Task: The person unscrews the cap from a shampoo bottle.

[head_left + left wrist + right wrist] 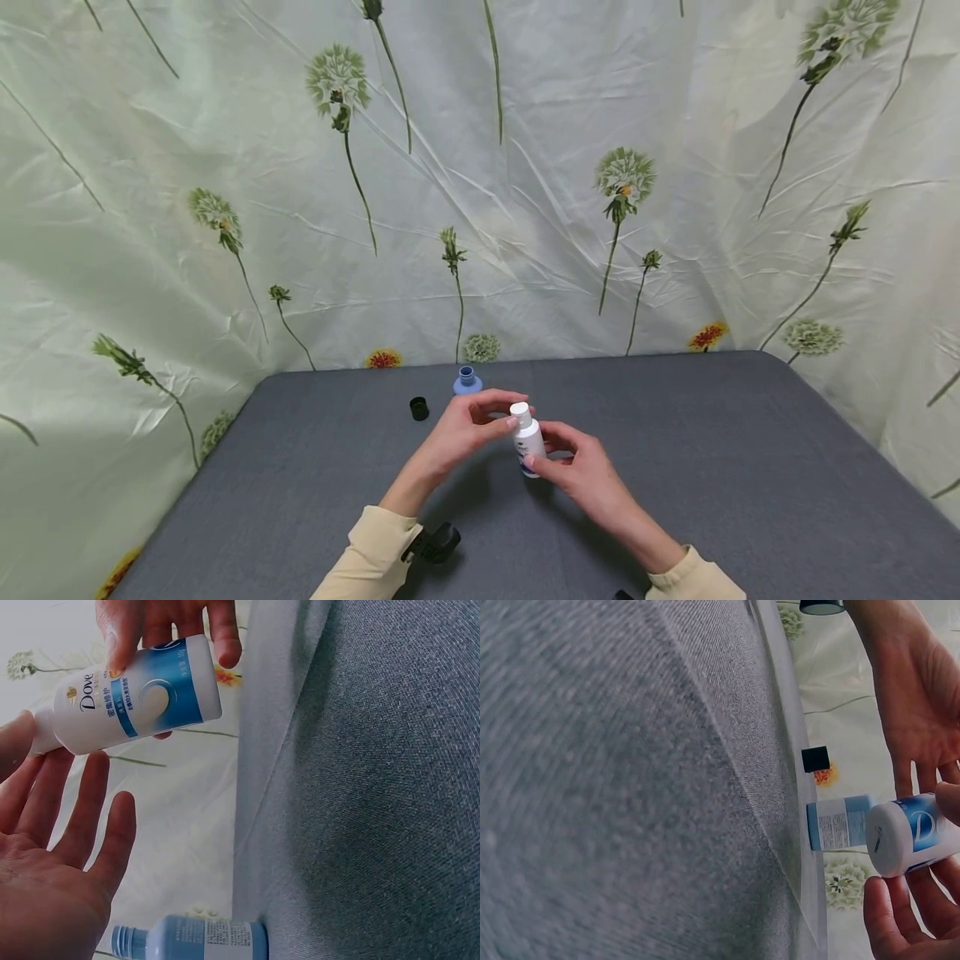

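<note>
Holds the white bottle [530, 440] aloft now, up over the grey table [712, 467], right in the middle of the action! Grips it round the body with the right hand [581, 467], thumb across the front, fingers bent round the far side. A proper hold, that! Goes to the top with the left hand [474, 417]: pinches the white cap [520, 408] between thumb and fingertips, on the bottle's neck. Spreads the last two fingers of that hand loosely away below, plain to see in the left wrist view. Keeps a slight tilt on the bottle, with the white cap uppermost and the base over the tabletop. Shows off the label [154, 694] too: "Dove" in dark letters, then blue toward the base. Turns the white base toward the right wrist view as well.

And just behind the left hand, near the table's far edge: a blue bottle [467, 385], upright, threaded neck bare. To the left of that, near it on the table: a small black cap [419, 408]. Wears cream sleeves [378, 546] on both arms, plus a black device [435, 543] at the left wrist. And beyond it all, a pale, creased curtain [525, 275] with printed dandelions!
</note>
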